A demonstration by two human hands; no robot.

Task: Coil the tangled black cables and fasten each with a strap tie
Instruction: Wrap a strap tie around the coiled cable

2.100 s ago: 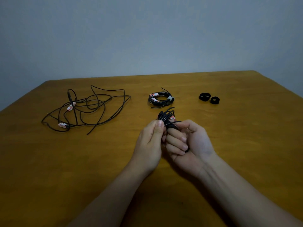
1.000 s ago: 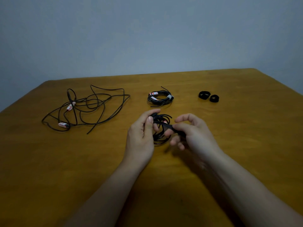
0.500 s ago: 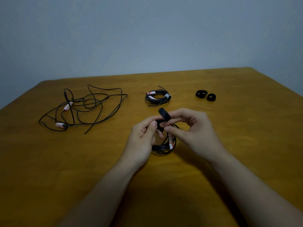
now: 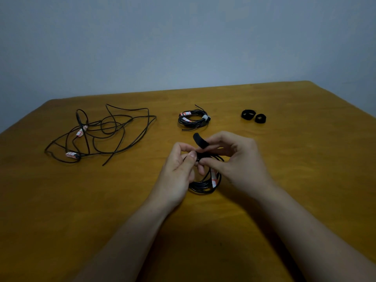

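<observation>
Both hands have shifted little in half a second: left hand (image 4: 179, 169) pinches the coil (image 4: 205, 182) at centre counter (image 4: 305, 180); right hand (image 4: 240, 159) pinches the strap (image 4: 200, 140), whose free end curls higher.

On the table (image 4: 305, 180), a coiled cable (image 4: 205, 184) lies between the left hand (image 4: 179, 171) and right hand (image 4: 242, 161). Beyond them sits a tied coil (image 4: 193, 119); far left sprawls the tangled cable (image 4: 101, 135); two strap ties (image 4: 253, 117) lie beyond right.
</observation>
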